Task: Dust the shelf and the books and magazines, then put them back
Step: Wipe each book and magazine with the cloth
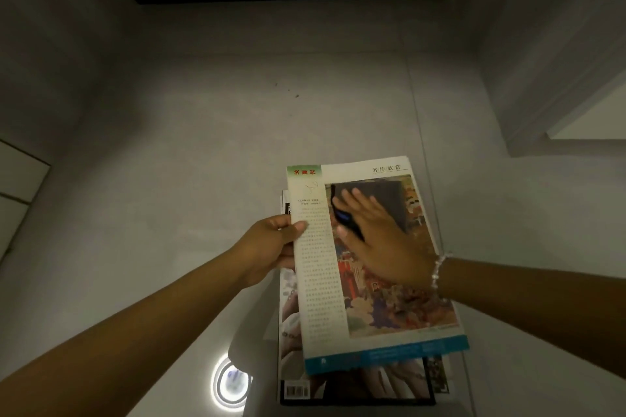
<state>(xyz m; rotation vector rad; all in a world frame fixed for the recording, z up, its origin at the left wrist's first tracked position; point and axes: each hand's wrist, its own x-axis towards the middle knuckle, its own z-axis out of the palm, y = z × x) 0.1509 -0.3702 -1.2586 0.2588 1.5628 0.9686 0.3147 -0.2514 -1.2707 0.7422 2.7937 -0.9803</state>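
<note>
Nearest, a stack of magazines [355, 386] lies on the glossy grey floor [169, 179], where a ring light's reflection [232, 382] shows. Above it, the top magazine [379, 308] is pinched at its left edge by the left hand [271, 247]. The right hand [376, 234] lies flat, fingers straight, pressing a dark cloth [389, 200] on the cover's far part. Held by one edge only, the magazine could buckle or slip under the wiping pressure. The shelf isn't identifiable.
</note>
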